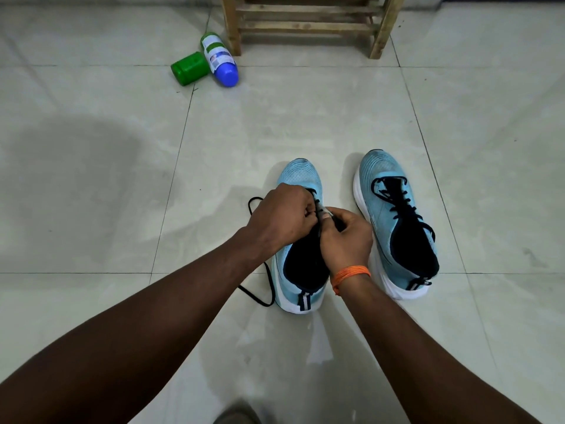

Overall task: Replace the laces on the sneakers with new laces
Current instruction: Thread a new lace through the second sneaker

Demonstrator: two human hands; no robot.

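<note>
Two light blue sneakers with white soles stand on the tiled floor, toes pointing away. Over the left sneaker [301, 175] both hands work at its eyelet area. My left hand [281, 217] pinches the black lace [269, 283] with curled fingers. My right hand [347, 237], with an orange thread band on the wrist, also pinches the lace near the tongue. A loose length of this lace loops on the floor to the shoe's left. The right sneaker [394, 221] stands apart with a black lace threaded through its eyelets.
A green jar [189, 68] and a white bottle with a blue cap [218, 58] lie on the floor at the back left. A wooden rack [308, 24] stands at the back. A grey object [238, 413] shows at the bottom edge.
</note>
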